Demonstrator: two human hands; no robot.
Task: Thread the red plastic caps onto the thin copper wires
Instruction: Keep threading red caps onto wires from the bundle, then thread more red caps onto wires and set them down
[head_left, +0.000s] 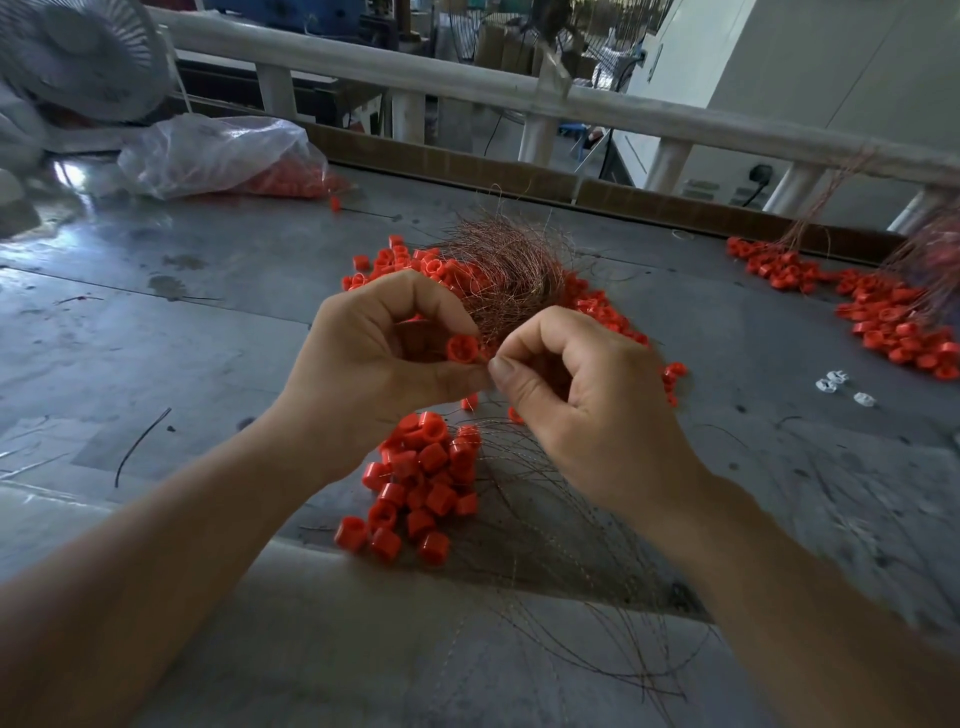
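Nearest the person, below both grips, loose copper wires (561, 545) fan across the counter (182, 322), and just left of them lies a heap of red caps (421, 483). Above that heap the left hand (384, 364) holds one red cap (462, 349) between thumb and forefinger, hollow face showing. The right hand (587, 400) makes a narrow pinch right beside the cap, seemingly on a wire end too fine to make out.

To do this well, I judge the cap should be kept steady while the wire end, held short so it cannot buckle, is fed straight into the hole.

Beyond the grips a tangle of wires (504, 270) rests on more caps (395, 260); pulling from it slowly should avoid snags. The most room to move is left of the grips. To the right, well apart, sits another cap pile (893, 327). The counter's raised far edge (467, 161) is well beyond.
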